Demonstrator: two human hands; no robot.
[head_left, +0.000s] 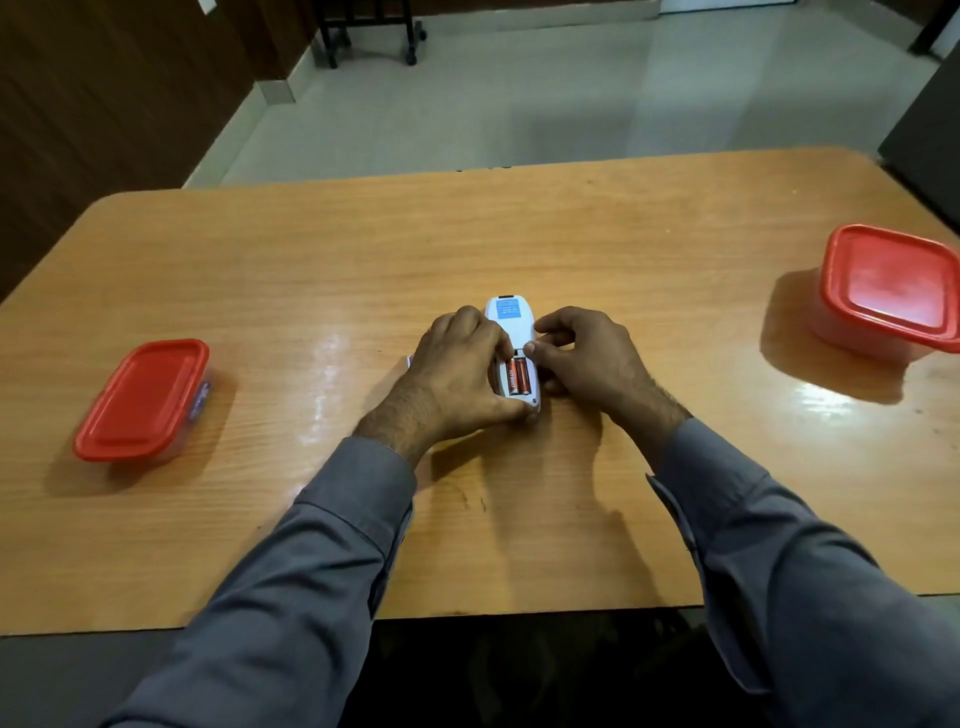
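A white remote control (511, 319) lies face down in the middle of the wooden table (623, 234), with a blue label near its far end. Its battery bay is uncovered and holds two red batteries (518, 376) side by side. My left hand (460, 371) grips the remote from the left, thumb curled round its near end. My right hand (584, 358) is at the remote's right edge, fingers curled, thumb tip touching the top of the battery bay. A sliver of something white (409, 360) peeks out behind my left hand.
A rectangular clear box with a red lid (143, 400) sits at the left of the table. A larger square box with a red lid (891, 288) stands at the right edge. Beyond the table is tiled floor and a wheeled black stand (371, 31).
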